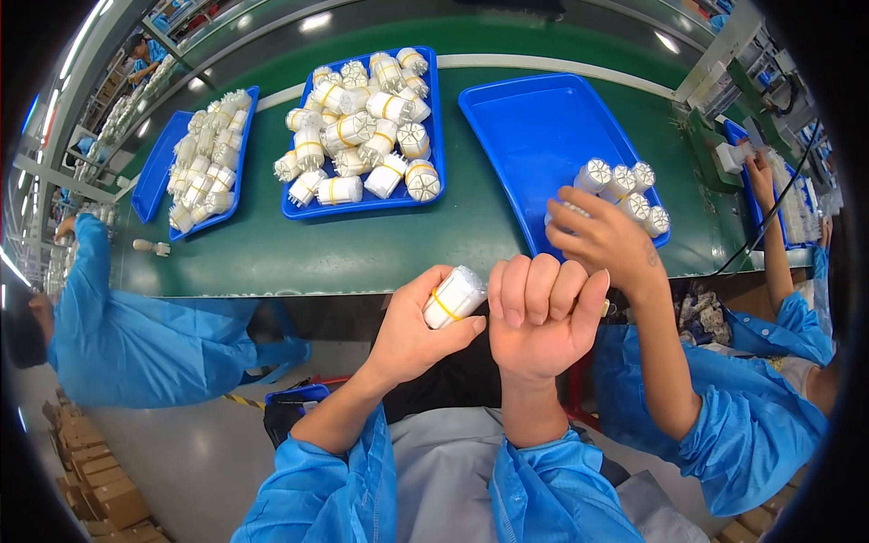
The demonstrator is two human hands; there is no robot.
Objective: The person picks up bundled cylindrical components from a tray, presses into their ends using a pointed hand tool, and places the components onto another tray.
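Observation:
My left hand (412, 317) is closed around a bundle of white plastic pieces (448, 303), tied with a yellow rubber band and tilted, its translucent end up and to the right. Close beside it, my right hand (541, 317) is turned palm up with its fingers curled in. Whether anything lies under those fingers is hidden. Both hands are in front of the green bench's near edge. Beyond them, a blue tray (534, 118) has several similar white bundles (620, 184) in its near right corner, and a co-worker's hand (597, 226) reaches over it.
A blue tray (436, 127) heaped with banded white bundles (348, 131) stands at the far middle of the green bench (362, 258). Another filled tray (252, 118) is to its left, near a loose white piece (149, 246). Co-workers in blue sit on both sides.

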